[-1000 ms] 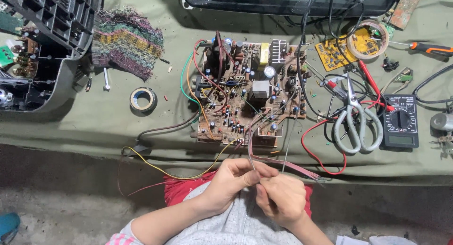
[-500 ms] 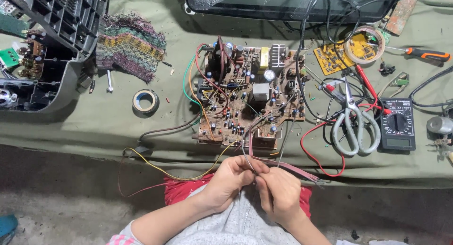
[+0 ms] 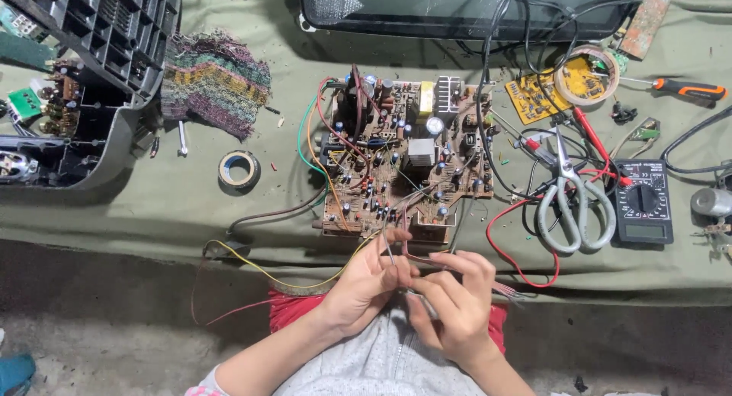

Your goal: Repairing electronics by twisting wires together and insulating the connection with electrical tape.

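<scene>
Your left hand (image 3: 366, 281) and right hand (image 3: 454, 301) both pinch the thin wires (image 3: 404, 251) at the tabletop's (image 3: 152, 213) near edge. The wires run straight away from you to the circuit board (image 3: 400, 159), left hand slightly nearer it.

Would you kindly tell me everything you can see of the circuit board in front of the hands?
The circuit board is a brown, roughly rectangular panel lying flat on the green cloth-covered table, component side up. It is crowded with capacitors, a finned metal heat sink and a yellow block. Red, green, yellow and black wires loop over and off it. Thin wires from its near edge run to the left hand and right hand, which pinch them just below the board.
</scene>
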